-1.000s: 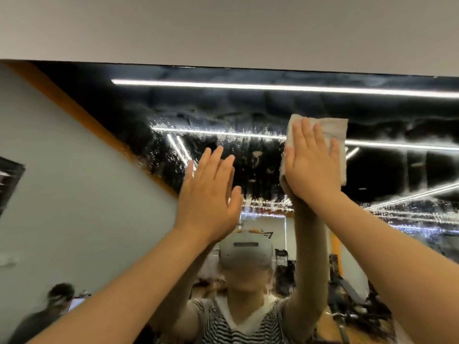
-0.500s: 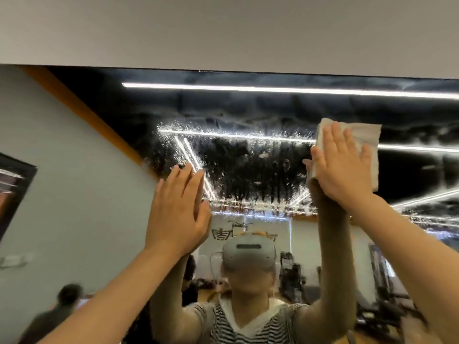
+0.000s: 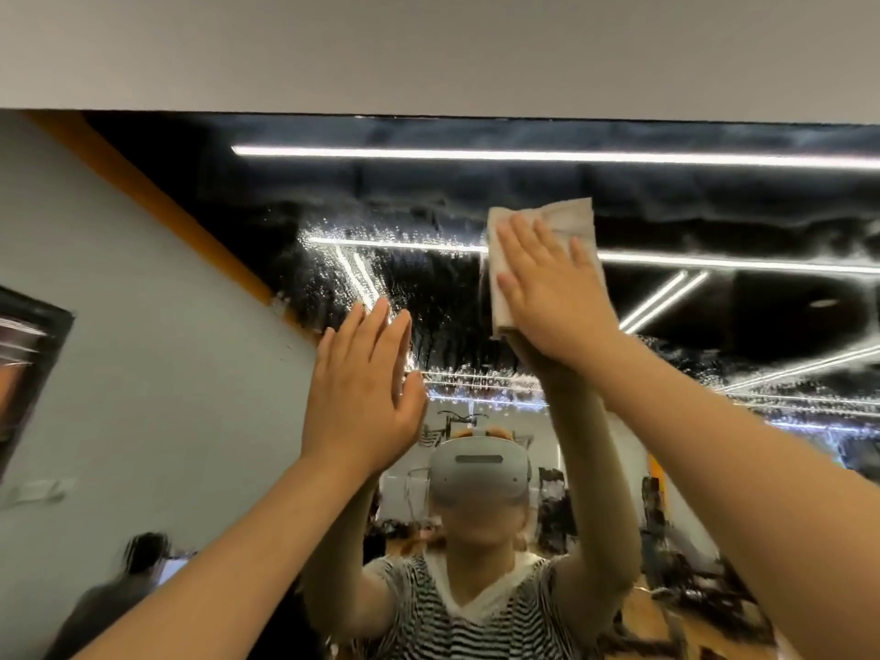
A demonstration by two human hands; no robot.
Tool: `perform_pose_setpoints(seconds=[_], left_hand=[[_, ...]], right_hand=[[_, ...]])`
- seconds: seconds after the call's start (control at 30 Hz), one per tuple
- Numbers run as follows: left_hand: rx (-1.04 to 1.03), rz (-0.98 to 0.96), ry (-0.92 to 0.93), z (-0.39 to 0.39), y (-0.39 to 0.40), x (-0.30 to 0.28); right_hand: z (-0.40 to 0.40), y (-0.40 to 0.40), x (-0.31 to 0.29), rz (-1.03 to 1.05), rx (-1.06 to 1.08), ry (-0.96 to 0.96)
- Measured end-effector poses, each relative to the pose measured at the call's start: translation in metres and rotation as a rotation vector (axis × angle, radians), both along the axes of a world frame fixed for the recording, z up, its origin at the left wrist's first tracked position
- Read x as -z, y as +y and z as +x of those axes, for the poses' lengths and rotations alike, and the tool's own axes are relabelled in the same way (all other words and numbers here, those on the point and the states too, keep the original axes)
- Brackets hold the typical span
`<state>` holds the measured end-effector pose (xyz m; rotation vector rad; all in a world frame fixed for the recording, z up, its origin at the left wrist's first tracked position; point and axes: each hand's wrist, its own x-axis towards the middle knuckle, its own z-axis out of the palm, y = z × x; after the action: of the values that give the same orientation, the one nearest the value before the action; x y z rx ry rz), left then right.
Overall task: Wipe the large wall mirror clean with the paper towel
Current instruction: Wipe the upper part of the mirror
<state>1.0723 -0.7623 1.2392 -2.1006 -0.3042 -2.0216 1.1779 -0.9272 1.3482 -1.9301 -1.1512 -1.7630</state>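
Nearest: both forearms raised. Left hand (image 3: 362,397) flat, fingers straight and together, apparently against the glass, holding nothing. Right hand (image 3: 552,288) spread flat, pressing paper towel (image 3: 566,216) onto wall mirror (image 3: 714,202), high up near the top edge. Droplets (image 3: 428,288) remaining between the hands. Best done with even palm pressure, overlapping strokes through the wet patch, towel kept flat.

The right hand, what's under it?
A paper towel lies under the flat right hand, pressed to the mirror. The glass behind the towel is covered, so its state is hidden.
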Motion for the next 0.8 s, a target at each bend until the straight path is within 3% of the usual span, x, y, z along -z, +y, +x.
perform_pose_setpoints(seconds=[0.23, 0.43, 0.67, 0.8], left_hand=[[-0.004, -0.003, -0.001, 0.0, 0.001, 0.0], [-0.041, -0.003, -0.014, 0.002, -0.002, 0.001], [-0.021, -0.006, -0.005, 0.0, -0.006, 0.001], [-0.012, 0.003, -0.004, -0.001, -0.003, 0.001]], right_hand=[[0.04, -0.06, 0.01, 0.137, 0.001, 0.057], [0.015, -0.019, 0.007, 0.401, 0.019, 0.191], [-0.037, 0.053, 0.014, 0.161, 0.044, 0.043], [-0.026, 0.035, 0.009, 0.06, 0.029, -0.004]])
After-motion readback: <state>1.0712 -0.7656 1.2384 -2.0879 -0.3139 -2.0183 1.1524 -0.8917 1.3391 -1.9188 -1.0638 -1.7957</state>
